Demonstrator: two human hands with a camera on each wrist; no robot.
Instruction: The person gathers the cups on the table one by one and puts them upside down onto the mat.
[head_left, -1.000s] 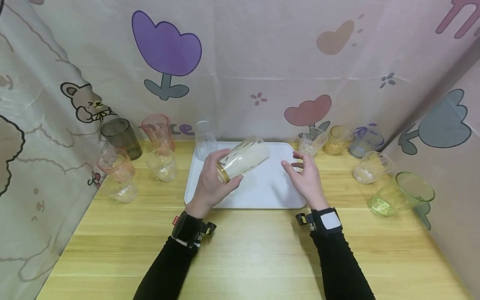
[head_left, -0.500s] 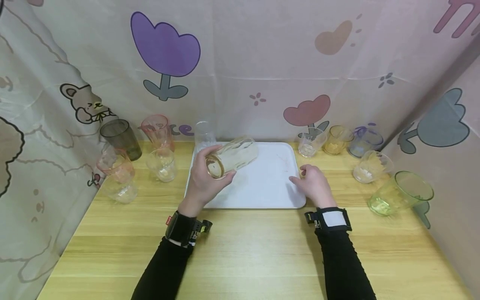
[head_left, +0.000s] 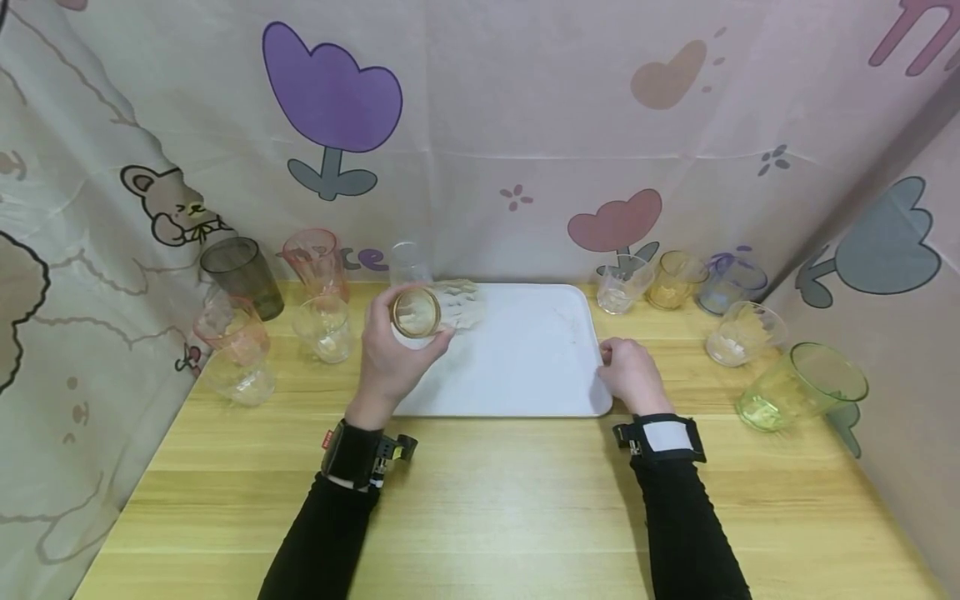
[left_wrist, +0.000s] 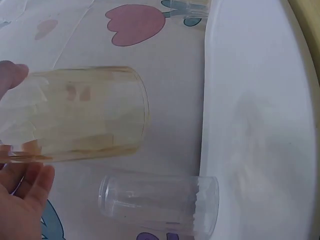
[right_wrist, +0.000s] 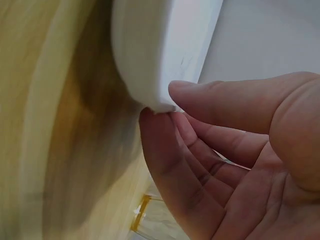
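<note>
Glass (head_left: 433, 312): amber-tinted tumbler, held on its side in the air above the left back corner of the white tray (head_left: 525, 383). We log its long axis as near level, running from the person toward the back curtain, with the gold-rimmed mouth facing the head camera. Left hand (head_left: 390, 358): fingers curled under and around the glass near the mouth, thumb on the near side, so the glass lies just above and beyond the palm. Right hand (head_left: 632, 375): thumb and fingers pinching the right edge of the tray, well apart from the glass; the left hand is the nearer one.

Head view: we see the tabletop (head_left: 487, 500) with both hands. Left wrist view: we see a clear cup (left_wrist: 159, 202) standing just beside the tray, behind the held glass. Right wrist view: we see the thumb (right_wrist: 225, 102) on top of the rim and the fingers beneath it.
</note>
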